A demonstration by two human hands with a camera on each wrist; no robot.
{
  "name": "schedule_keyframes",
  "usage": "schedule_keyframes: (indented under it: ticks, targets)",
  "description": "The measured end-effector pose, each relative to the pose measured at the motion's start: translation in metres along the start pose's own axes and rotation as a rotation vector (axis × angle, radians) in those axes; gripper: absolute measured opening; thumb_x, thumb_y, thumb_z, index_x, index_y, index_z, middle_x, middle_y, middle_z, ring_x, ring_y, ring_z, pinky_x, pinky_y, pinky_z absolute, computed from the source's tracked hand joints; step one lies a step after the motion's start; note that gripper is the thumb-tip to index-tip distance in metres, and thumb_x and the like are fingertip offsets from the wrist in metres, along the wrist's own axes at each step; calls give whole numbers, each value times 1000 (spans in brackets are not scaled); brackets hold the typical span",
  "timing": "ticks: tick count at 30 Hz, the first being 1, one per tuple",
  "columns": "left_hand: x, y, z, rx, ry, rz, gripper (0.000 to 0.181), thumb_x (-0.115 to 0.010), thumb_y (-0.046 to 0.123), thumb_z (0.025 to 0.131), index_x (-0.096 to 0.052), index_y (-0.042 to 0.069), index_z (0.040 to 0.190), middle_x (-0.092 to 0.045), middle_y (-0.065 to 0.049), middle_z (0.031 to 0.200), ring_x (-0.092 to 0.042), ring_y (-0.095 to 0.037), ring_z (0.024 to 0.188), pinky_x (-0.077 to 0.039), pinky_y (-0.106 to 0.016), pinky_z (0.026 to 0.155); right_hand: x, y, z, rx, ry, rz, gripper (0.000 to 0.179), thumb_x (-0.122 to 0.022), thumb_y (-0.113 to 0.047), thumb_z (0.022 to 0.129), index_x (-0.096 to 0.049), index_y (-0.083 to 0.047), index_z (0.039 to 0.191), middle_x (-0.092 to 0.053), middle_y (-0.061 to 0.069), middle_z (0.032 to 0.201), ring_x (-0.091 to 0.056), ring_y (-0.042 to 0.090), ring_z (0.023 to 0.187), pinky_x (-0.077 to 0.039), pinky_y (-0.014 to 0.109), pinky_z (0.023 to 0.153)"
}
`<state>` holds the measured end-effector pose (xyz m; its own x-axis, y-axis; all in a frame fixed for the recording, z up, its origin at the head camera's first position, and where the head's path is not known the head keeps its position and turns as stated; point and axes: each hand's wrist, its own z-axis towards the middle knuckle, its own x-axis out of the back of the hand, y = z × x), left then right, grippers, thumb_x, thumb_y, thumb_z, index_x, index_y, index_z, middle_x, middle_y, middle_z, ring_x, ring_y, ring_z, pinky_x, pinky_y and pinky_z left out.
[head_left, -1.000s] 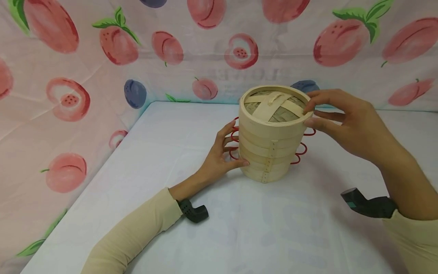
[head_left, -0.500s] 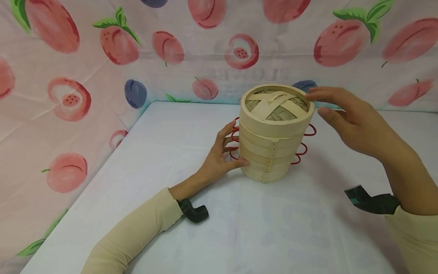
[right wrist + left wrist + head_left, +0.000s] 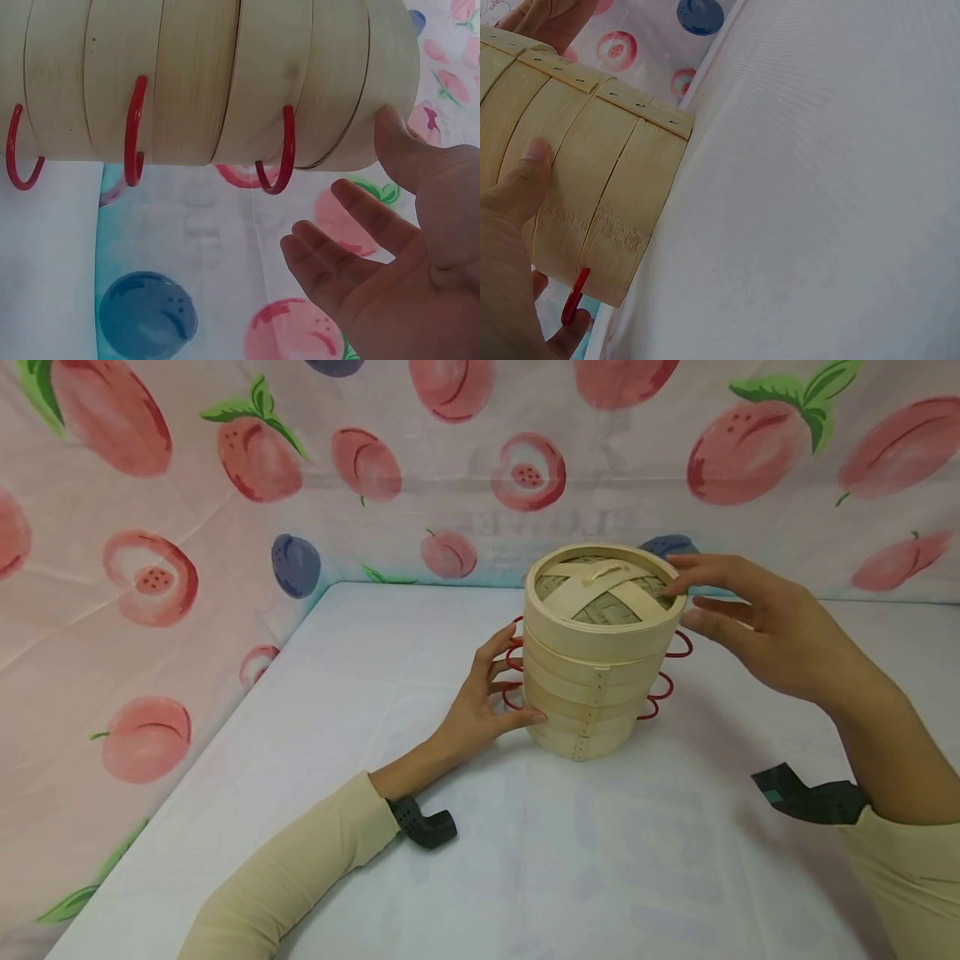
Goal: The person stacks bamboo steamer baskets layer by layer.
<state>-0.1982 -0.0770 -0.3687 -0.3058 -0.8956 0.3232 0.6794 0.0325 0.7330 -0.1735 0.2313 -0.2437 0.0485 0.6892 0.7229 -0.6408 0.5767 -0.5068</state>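
A round bamboo steamer point(image 3: 592, 693) stands upright on the table as a stack of tiers, with red loop handles point(image 3: 654, 695) on both sides. Its lid point(image 3: 600, 631) sits on top, with crossed woven strips and a small loop. My left hand point(image 3: 476, 702) grips the lower tiers, thumb in front and fingers round the left side by the red loops. At the lid's right edge, my right hand point(image 3: 765, 618) pinches the rim, index finger over the top. The right wrist view shows that thumb point(image 3: 397, 142) against the lid's side; the index fingertip is hidden there.
A white cloth covers the table point(image 3: 525, 860). Behind and to the left hangs a pink fruit-print curtain point(image 3: 375, 527), close behind the steamer. Dark wrist cameras point(image 3: 426, 823) are worn on both forearms.
My right thumb came away from the lid half a second ago and is now back against it. The lid's crossed strips have turned slightly clockwise. My left hand has stayed put.
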Motion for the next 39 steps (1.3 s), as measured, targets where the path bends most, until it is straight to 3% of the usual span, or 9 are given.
schedule_keyframes:
  ticks: [6,11,17,20,23,27,34,39]
  targets:
    - [0,-8,-1,26,-1,2,109,-81,-6,71,-13,24,151,-31,-3,145,-46,-23,121,-46,-47,92,0,-6,0,69,-7,0,38,-67,7,85,-60,-10,119,-43,0,142,-39,10,130,-40,12,94]
    - [0,-8,-1,25,-2,2,109,-81,-5,72,-13,25,152,-31,-1,145,-46,-23,121,-46,-48,92,0,-11,-1,78,2,-24,33,-70,4,84,-63,-12,113,-43,-1,142,-39,10,130,-37,11,95]
    - [0,-7,-1,10,0,-4,108,-81,-7,71,-13,18,151,-31,-8,146,-46,-27,121,-45,-50,93,-1,-18,-2,85,22,-78,36,-75,4,79,-66,-15,108,-45,-3,141,-40,4,127,-36,10,95]
    - [0,5,0,3,-3,-5,105,-79,-11,71,-13,10,149,-30,-15,144,-46,-33,120,-44,-54,92,-2,-21,-2,97,36,-91,36,-76,5,77,-67,-16,105,-47,-3,139,-41,3,126,-37,10,94]
    - [0,5,1,1,-3,-8,105,-79,-11,70,-12,9,149,-30,-16,145,-45,-34,120,-44,-55,92,-3,-24,-3,108,46,-96,35,-77,4,76,-68,-16,104,-48,-3,138,-42,3,125,-37,10,94]
    - [0,-8,-1,15,0,-5,108,-81,-8,70,-13,18,151,-30,-8,146,-45,-27,121,-45,-50,92,-3,-27,-4,110,59,-117,36,-78,3,75,-68,-17,103,-50,-3,137,-45,6,123,-36,8,92]
    - [1,-8,-1,15,-1,8,109,-81,-6,71,-14,25,152,-31,-1,145,-46,-23,121,-46,-47,93,-5,-30,-4,68,56,-136,35,-79,-2,76,-68,-18,105,-52,-3,135,-49,19,122,-35,7,92]
    - [1,-8,-2,18,-1,7,109,-81,-5,71,-13,26,152,-31,-1,145,-46,-23,120,-46,-46,93,-6,-32,-4,52,60,-135,34,-79,-3,76,-68,-17,105,-53,-2,134,-49,20,123,-33,7,92]
